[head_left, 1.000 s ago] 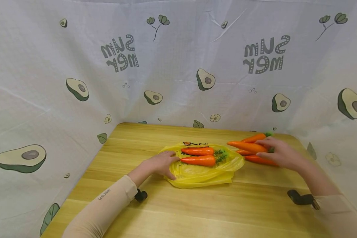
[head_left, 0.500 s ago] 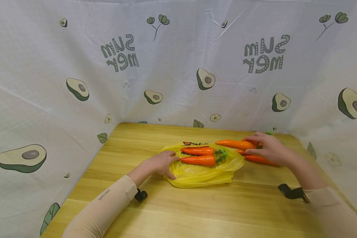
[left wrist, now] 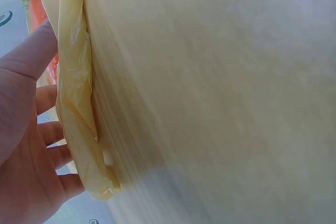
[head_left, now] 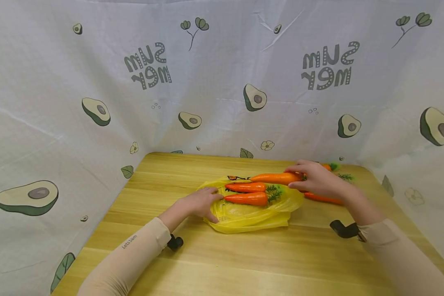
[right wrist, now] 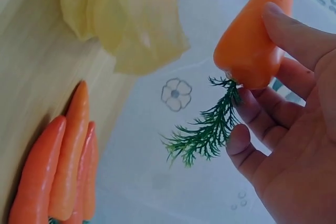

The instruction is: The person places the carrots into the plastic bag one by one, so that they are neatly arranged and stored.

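Yellow plastic bag (head_left: 248, 216) lies on the wooden bench (head_left: 214, 263), and two red carrots (head_left: 246, 188) rest side by side on its plastic. On my screen, the left hand (head_left: 200, 204) touches the bag's left edge, its fingers spread and rather straight. The right hand (head_left: 316, 179) is grasping an orange carrot (head_left: 275, 178) between thumb and fingers at the thick end, from which green leaves (right wrist: 207, 124) hang. I see this carrot by the bag's far edge, just beyond the red ones. Four other carrots (right wrist: 68, 153) lie together on the bench, near the right hand.
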Available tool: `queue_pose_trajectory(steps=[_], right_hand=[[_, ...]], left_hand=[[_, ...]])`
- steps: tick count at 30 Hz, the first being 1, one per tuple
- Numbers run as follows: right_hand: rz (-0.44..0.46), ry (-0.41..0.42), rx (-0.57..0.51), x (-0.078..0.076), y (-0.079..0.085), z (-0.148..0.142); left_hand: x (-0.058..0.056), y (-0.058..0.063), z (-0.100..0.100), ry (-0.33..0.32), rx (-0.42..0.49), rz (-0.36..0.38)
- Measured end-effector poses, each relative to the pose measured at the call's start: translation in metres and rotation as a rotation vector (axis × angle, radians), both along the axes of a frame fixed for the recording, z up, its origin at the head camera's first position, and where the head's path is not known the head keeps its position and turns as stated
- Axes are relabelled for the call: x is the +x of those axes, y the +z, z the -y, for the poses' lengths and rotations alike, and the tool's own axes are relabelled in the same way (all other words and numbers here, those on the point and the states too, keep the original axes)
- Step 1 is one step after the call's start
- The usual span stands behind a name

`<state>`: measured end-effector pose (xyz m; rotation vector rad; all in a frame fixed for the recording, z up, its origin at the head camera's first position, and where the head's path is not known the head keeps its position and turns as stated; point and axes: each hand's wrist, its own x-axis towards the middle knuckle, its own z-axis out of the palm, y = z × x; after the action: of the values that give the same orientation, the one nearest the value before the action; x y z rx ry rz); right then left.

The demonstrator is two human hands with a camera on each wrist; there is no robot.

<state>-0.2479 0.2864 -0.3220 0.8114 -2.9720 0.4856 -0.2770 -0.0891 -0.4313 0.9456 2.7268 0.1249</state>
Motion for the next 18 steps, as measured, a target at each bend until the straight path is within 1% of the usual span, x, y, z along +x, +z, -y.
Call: queue_pose_trajectory(steps=[5,11,15,18], right_hand=[[0.022,0.038,0.012,-0.005,0.001,0.016],[0.014,0.087,0.025,-0.009,0.002,0.035],[0.006,0.111,0.052,-0.014,0.003,0.047],[0.023,0.123,0.078,-0.018,0.001,0.055]], left_hand=[[0.0,0.0,0.0,0.001,-0.002,-0.001],[-0.001,-0.001,0.0,-0.003,-0.001,-0.006],[-0.001,-0.001,0.0,-0.01,0.0,-0.01],[-0.001,-0.001,0.0,-0.017,-0.001,-0.012]])
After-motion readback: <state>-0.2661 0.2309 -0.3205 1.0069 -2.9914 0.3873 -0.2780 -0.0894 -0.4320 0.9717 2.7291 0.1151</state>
